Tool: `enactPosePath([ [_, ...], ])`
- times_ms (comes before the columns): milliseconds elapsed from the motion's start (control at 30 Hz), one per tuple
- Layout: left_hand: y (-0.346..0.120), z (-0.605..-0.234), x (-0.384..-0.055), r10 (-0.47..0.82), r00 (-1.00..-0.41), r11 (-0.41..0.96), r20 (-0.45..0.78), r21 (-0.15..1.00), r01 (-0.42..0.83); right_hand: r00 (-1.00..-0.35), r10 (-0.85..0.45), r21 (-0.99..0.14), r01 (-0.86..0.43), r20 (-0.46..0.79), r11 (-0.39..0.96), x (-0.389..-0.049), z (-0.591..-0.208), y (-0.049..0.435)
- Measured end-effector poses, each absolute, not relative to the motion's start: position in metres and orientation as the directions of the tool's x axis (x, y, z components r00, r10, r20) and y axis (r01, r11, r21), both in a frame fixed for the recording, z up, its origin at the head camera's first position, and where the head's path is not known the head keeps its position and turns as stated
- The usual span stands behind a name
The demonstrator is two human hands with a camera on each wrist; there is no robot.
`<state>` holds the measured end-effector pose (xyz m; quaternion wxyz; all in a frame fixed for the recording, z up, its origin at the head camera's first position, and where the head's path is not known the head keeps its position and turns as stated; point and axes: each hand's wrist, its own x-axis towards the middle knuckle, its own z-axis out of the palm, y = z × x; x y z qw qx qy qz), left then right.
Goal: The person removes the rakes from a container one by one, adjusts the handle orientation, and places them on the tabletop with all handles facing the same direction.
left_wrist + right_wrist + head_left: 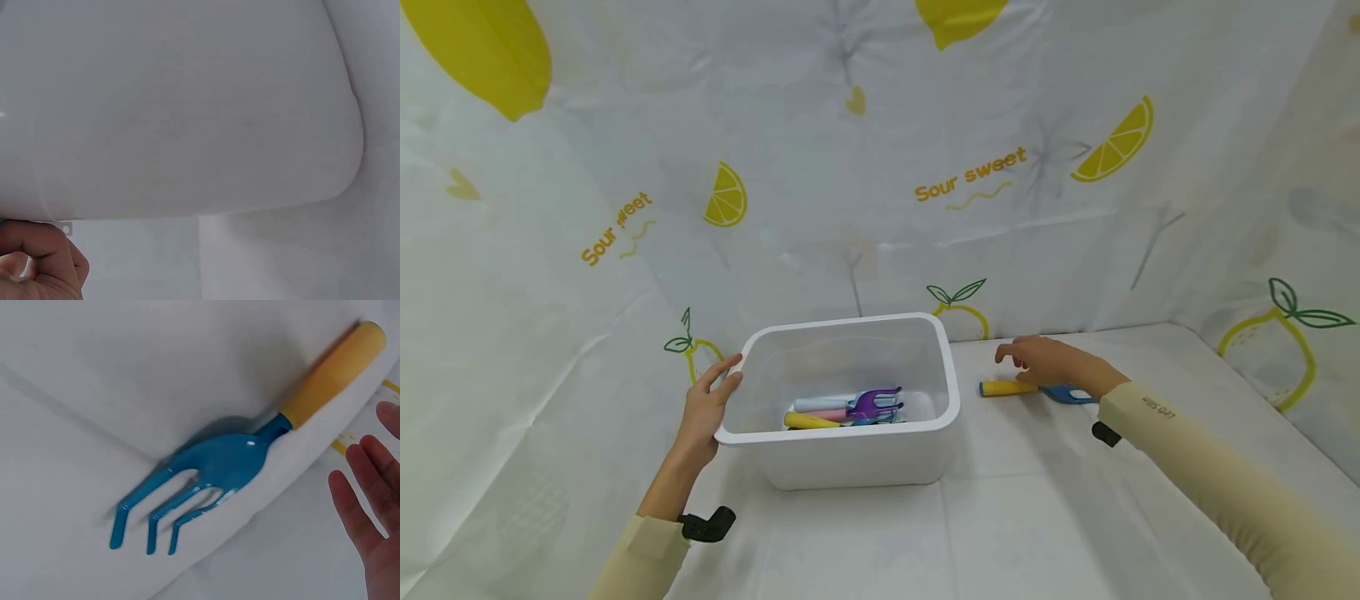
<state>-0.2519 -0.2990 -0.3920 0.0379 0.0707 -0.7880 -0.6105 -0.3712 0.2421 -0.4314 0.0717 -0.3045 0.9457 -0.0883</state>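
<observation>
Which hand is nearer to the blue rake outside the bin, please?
Right. The right hand hovers over the blue rake; the left hand holds the white bin at its farther end.

"Where did the tub (850,460) stand?"
"I saw it on the table (865,542), before the wall sheet (820,275), with hand tools (871,406) inside. The left hand (702,417) was at its left rim."
"And to its right?"
"There lay one hand fork (231,461), the right hand (1058,364) near it."

A sheet-lined booth, room type unclear: lemon-print sheeting (880,208) beyond the left hand (702,412) and right hand (1060,365), white-covered surface (865,533) below.
</observation>
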Motion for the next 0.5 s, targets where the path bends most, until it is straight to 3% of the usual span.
enactPosePath([
  [500, -0.299, -0.393, -0.251, -0.148, -0.989, 0.243, -0.029, 0.968, -0.065, -0.744, -0.657, -0.208, -0.667, 0.121, 0.716, -0.358, -0.329, 0.213],
])
